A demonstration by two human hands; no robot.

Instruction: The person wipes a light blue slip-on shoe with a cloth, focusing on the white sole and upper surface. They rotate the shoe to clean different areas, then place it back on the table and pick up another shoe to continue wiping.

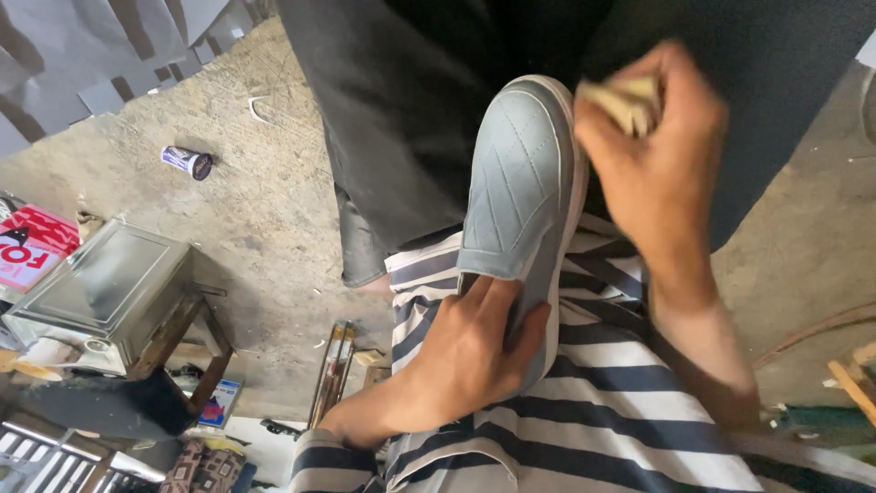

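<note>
A grey slip-on shoe (525, 178) with a white sole rests on my lap, toe pointing away from me. My left hand (474, 351) grips its heel end, fingers reaching into the opening. My right hand (652, 169) is at the toe's right side and is closed on a small tan cloth or pad (625, 99) pressed against the sole edge. That hand is motion-blurred. Beneath the shoe lies a white and dark blue striped cloth (593, 402) over my legs.
Rough concrete floor (246, 201) lies to the left, with a small cylindrical can (187, 162) on its side. A metal box (105, 283) sits on a wooden stool at lower left, beside a red printed package (32, 242). Long tools (330, 370) lie near my knee.
</note>
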